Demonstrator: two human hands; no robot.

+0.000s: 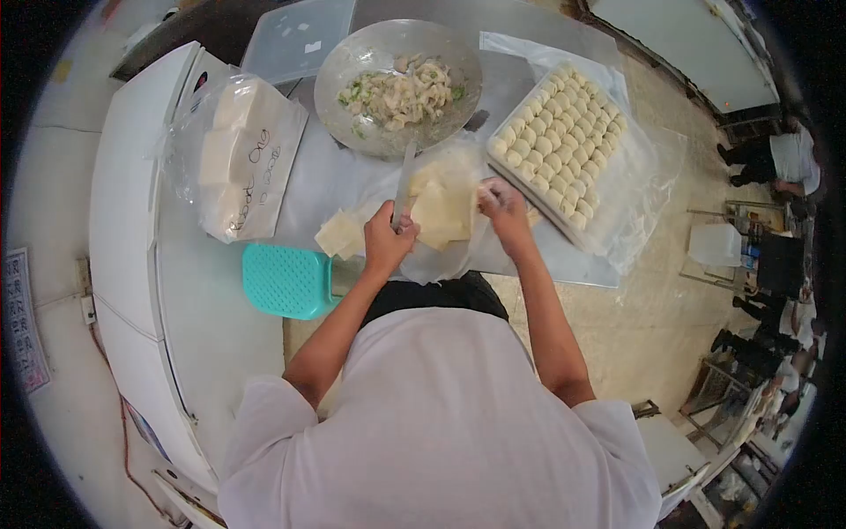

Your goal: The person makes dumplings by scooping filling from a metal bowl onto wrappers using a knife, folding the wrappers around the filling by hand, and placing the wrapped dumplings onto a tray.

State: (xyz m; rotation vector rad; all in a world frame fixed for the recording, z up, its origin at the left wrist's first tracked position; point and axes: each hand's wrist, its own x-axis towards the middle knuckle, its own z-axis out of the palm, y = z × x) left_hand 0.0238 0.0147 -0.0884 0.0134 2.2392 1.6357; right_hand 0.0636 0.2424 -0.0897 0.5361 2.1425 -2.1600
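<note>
My left hand (388, 240) is closed around a long flat spatula (405, 183), whose far end points up to the rim of a large metal bowl (326, 99). Chopped pale filling with green bits (401, 93) lies in that bowl. Square dough wrappers (445, 212) are stacked between my hands, and more wrappers (340, 235) lie left of my left hand. My right hand (506, 212) is closed, its fingers curled together and slightly blurred; what they hold is hidden. Beside it, a tray (538, 201) carries rows of folded dumplings (560, 137).
A plastic bag of packed wrapper blocks (238, 159) stands at the left. A clear plastic lid (295, 40) lies behind it. Below the table edge is a turquoise stool (286, 280), next to a white freezer (132, 220). Other people (793, 159) are far right.
</note>
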